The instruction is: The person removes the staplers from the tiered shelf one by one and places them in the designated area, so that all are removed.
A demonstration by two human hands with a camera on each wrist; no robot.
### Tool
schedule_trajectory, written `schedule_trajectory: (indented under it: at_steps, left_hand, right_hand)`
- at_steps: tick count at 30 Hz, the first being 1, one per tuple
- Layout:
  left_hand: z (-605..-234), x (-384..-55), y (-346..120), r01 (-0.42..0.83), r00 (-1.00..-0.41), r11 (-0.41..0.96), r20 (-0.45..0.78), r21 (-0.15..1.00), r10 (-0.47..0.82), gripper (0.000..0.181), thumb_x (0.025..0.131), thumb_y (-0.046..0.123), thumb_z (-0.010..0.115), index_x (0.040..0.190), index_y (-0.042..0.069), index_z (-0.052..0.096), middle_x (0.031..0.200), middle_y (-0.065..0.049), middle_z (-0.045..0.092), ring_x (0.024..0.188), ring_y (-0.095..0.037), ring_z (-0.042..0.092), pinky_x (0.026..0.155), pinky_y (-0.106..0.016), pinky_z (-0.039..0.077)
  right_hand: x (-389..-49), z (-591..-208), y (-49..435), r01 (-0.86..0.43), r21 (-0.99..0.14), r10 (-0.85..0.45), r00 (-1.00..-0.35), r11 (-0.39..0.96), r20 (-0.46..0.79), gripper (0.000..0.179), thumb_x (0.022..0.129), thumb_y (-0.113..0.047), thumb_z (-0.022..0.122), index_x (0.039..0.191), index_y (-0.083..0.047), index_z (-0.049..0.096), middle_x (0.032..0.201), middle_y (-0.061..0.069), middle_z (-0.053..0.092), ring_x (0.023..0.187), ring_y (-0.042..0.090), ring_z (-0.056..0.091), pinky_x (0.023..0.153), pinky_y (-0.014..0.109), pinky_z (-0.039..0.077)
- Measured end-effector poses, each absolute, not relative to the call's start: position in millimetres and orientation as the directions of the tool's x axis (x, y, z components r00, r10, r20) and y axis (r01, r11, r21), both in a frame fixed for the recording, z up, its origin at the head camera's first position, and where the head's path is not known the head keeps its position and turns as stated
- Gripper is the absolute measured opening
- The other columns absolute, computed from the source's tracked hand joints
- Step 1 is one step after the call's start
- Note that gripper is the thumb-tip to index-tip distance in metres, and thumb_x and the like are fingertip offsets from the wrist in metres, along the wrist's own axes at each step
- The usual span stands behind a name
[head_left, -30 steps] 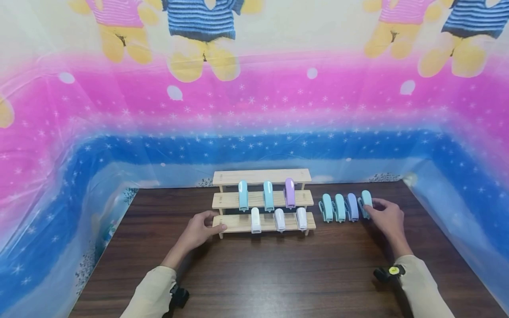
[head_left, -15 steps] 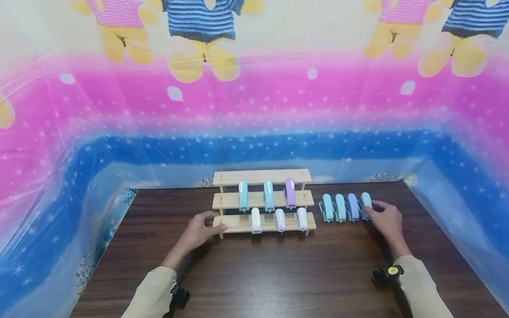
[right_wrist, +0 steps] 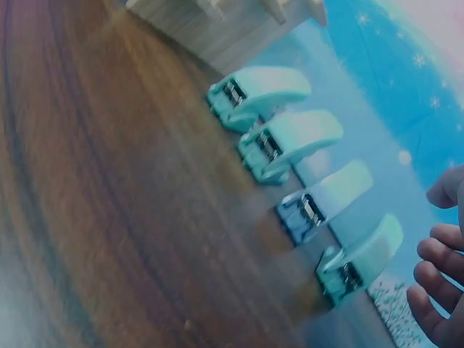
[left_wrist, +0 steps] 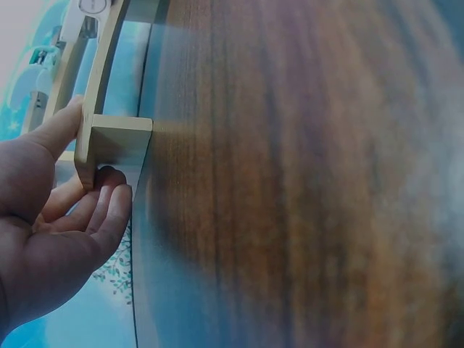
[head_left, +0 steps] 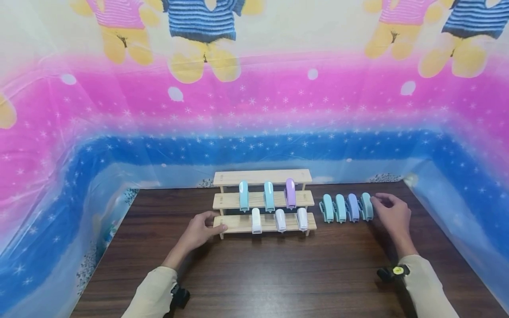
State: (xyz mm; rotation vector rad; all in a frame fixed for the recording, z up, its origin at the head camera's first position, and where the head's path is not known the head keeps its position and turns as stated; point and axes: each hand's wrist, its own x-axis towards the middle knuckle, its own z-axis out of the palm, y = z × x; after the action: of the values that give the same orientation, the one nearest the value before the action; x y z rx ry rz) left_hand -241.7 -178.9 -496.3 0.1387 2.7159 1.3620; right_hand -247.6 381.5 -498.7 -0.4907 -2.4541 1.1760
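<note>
The left grip [head_left: 200, 230] pinched the rack [head_left: 236, 224]. Just beside the loose, empty right grip [head_left: 393, 214], the nearest stapler [head_left: 366, 206] looked light and hard, best held by its sides.

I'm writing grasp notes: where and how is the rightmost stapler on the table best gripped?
Probably pinch the rightmost stapler across the sides of its curved top, coming from the right. The top stands raised; the purple stapler sits close on its left, while the right hand is on its right.
</note>
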Motion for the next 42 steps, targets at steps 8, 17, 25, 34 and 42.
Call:
schedule_trajectory:
  at_steps: [8, 17, 25, 34, 42]
  left_hand:
    - [-496, -242, -179, 0.031, -0.991, 0.593, -0.055, 0.805, 0.126, 0.056, 0.091, 0.033, 0.08, 0.133, 0.0, 0.063, 0.12, -0.015, 0.071, 0.112, -0.031, 0.067, 0.083, -0.043, 0.059]
    - [-498, -242, -180, 0.031, -0.99, 0.6, -0.056, 0.8, 0.126, 0.056, 0.091, 0.036, 0.079, 0.133, 0.002, 0.064, 0.122, -0.015, 0.07, 0.115, -0.032, 0.066, 0.089, -0.046, 0.058]
    - [-496, -242, -180, 0.021, -0.991, 0.593, -0.063, 0.805, 0.12, 0.054, 0.091, 0.034, 0.079, 0.132, 0.001, 0.064, 0.122, -0.014, 0.07, 0.113, -0.031, 0.066, 0.087, -0.045, 0.058]
    - [-496, -243, -179, 0.021, -0.991, 0.6, -0.061, 0.8, 0.116, 0.053, 0.091, 0.034, 0.079, 0.131, 0.002, 0.065, 0.119, -0.012, 0.071, 0.111, -0.029, 0.067, 0.086, -0.044, 0.059]
    - [-496, -242, -180, 0.028, -0.991, 0.607, -0.056, 0.794, 0.119, 0.052, 0.092, 0.033, 0.079, 0.131, 0.001, 0.065, 0.12, -0.013, 0.071, 0.112, -0.03, 0.067, 0.088, -0.045, 0.058]
  right_hand:
    - [-245, -475, 364, 0.088, -0.781, 0.441, -0.861, 0.619, 0.253, 0.059, 0.097, -0.056, 0.062, 0.132, -0.009, 0.068, 0.125, 0.017, 0.068, 0.116, 0.034, 0.059, 0.091, 0.046, 0.044]
    - [-243, -451, 334, -0.091, -0.764, 0.345, -0.854, 0.639, 0.389, 0.048, 0.094, -0.049, 0.071, 0.123, -0.011, 0.074, 0.115, 0.012, 0.074, 0.09, -0.001, 0.061, 0.075, 0.015, 0.046]
    - [-239, -432, 300, -0.196, -0.745, 0.256, -0.858, 0.638, 0.446, 0.043, 0.096, -0.043, 0.072, 0.123, -0.01, 0.074, 0.11, 0.011, 0.075, 0.089, -0.005, 0.059, 0.076, 0.017, 0.047]
    - [-242, -428, 269, -0.239, -0.745, 0.176, -0.885, 0.623, 0.431, 0.046, 0.096, -0.045, 0.071, 0.125, -0.009, 0.072, 0.11, 0.008, 0.075, 0.095, 0.011, 0.064, 0.08, 0.025, 0.047]
    - [-245, -432, 241, -0.242, -0.753, 0.109, -0.917, 0.612, 0.383, 0.048, 0.095, -0.048, 0.071, 0.127, -0.012, 0.071, 0.114, 0.008, 0.074, 0.101, 0.024, 0.068, 0.083, 0.041, 0.054]
